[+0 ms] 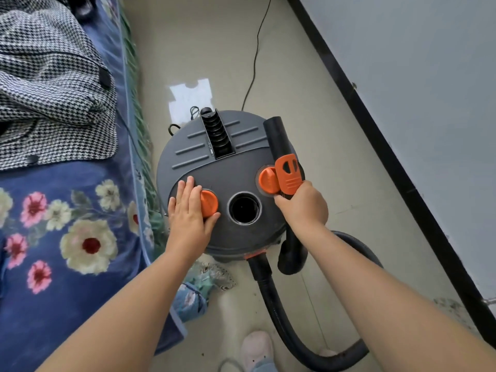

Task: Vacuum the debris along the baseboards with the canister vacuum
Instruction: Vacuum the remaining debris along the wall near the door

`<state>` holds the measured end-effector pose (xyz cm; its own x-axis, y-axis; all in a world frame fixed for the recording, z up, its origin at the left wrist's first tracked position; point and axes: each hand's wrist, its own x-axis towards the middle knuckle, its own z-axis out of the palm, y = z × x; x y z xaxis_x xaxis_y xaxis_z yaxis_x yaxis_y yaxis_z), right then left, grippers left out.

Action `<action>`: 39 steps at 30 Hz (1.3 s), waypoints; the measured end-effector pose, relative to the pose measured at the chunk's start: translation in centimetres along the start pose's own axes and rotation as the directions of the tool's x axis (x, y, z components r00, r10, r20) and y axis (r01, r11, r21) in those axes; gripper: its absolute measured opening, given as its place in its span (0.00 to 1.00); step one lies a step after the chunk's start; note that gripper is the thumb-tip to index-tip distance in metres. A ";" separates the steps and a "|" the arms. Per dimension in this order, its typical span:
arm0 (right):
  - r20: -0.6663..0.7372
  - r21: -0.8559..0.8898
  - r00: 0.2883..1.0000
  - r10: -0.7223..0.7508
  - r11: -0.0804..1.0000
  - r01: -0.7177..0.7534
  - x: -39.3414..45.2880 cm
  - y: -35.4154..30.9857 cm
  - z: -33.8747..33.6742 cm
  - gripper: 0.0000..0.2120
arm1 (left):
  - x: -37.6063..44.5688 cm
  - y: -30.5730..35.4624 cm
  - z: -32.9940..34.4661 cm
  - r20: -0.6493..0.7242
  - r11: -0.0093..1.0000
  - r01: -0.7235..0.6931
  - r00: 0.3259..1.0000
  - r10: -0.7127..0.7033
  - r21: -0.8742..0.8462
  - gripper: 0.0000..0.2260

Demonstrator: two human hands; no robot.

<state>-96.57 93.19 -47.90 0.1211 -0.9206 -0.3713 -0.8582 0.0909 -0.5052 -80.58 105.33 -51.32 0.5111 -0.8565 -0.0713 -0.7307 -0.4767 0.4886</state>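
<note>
— Two hands on it: the canister vacuum (pixel 228 183) sits on the floor between the bed (pixel 67 237) and the black baseboard (pixel 375 130); her right hand (pixel 303 208) is clenched round the wand handle (pixel 281 157)

— And the left hand (pixel 188 210)?

— Flat, fingers loose, beside the orange knob (pixel 210 206). I'd steady the lid and turn gently

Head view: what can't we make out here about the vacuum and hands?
- Left orange knob: partly covered by the left hand; its setting is unreadable.
- Wand handle: the right hand wraps it, hiding the grip.
- Hose: runs under the right forearm, so its far end is hidden.
- Power cord: leaves the top edge; no plug visible.
- Debris by the black baseboard: too small to judge.
- Open port: dark inside.
</note>
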 end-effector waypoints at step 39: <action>0.003 0.135 0.990 -0.140 0.981 0.138 3.5 -1.8 -4.2 0.14 | 7.9 2.6 -4.7 -0.051 0.873 0.203 0.978 -0.202 0.442 0.17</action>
<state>-96.68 88.17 -45.04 0.2416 -0.9231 -0.2991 -0.7579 0.0130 -0.6522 -76.31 98.22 -46.51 0.6704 -0.7315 -0.1240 -0.7346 -0.6779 0.0276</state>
